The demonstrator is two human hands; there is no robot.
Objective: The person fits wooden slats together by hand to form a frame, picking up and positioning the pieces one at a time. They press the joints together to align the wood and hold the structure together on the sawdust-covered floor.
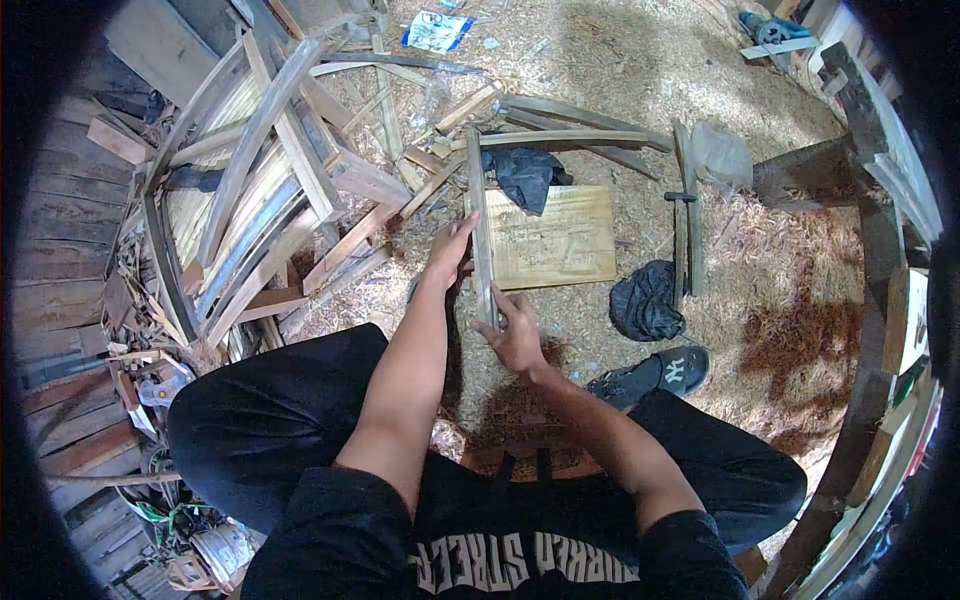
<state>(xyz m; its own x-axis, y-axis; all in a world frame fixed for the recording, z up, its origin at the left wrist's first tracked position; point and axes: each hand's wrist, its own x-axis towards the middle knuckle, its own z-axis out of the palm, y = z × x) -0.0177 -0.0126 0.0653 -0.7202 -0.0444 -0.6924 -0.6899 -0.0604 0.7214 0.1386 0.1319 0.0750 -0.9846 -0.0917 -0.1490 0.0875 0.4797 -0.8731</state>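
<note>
Reaching forward, the left hand [452,250] farther and the right hand [518,337] nearer, both wrap fingers [505,303] around a wooden strip [477,180].

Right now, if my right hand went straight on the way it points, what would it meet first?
Your right hand would first meet the wooden strip it is already gripping; past that, probably your left hand, though depth is hard to judge.

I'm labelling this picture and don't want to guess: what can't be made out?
Some fingers of the left hand: head view, behind the hand and wooden strip.
Part of the upper edge of the board: head view, covered by black plastic.
Inside of the black bundle: head view, hidden by its crumpled folds.
</note>
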